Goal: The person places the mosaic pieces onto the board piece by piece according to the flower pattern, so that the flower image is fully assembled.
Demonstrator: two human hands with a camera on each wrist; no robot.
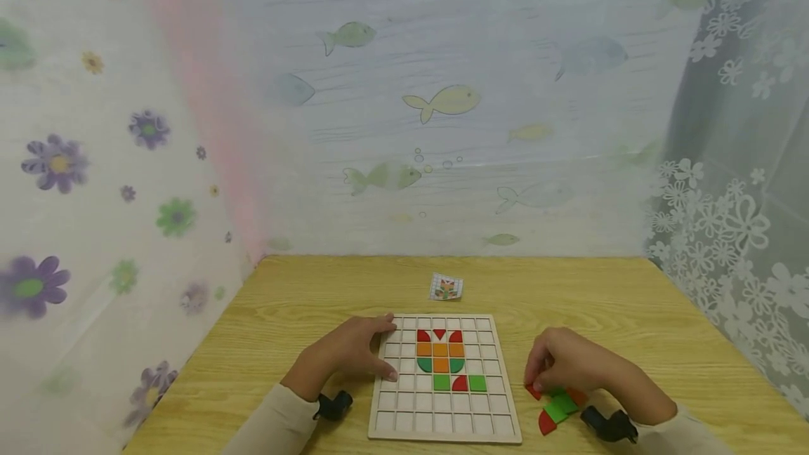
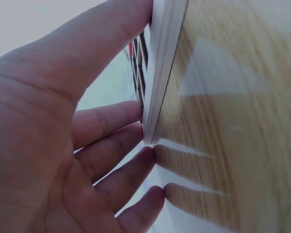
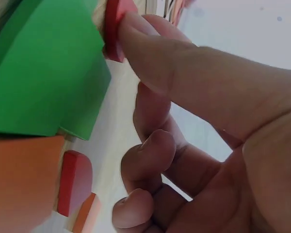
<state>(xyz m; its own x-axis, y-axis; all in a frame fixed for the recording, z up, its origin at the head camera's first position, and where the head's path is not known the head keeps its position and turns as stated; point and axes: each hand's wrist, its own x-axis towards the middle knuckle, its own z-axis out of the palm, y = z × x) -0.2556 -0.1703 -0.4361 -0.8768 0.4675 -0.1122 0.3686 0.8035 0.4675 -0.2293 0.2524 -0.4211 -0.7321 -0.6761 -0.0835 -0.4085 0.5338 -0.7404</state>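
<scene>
My left hand point(image 1: 354, 350) rests on the left edge of a wooden grid board point(image 1: 398, 423), its thumb over the surface and fingers fairly straight. Close up in the left wrist view, the fingertips touch the board's edge and the table. Coloured tiles sit in the grid: red pieces at the top, orange squares point(image 1: 440, 350), dark green rounded pieces, then a red rounded tile point(image 1: 460, 383) between two light green squares. To the board's right, my right hand point(image 1: 565, 364) pinches a red tile point(image 3: 115, 26) between thumb and index finger, low by the loose pile; its other fingers curl.
Loose green tiles point(image 1: 557, 409), a red rounded tile point(image 1: 547, 423) and orange tiles point(image 3: 24, 184) lie below the right hand. A small pattern card point(image 1: 446, 287) lies beyond the board. Printed curtains surround the wooden table point(image 1: 303, 286).
</scene>
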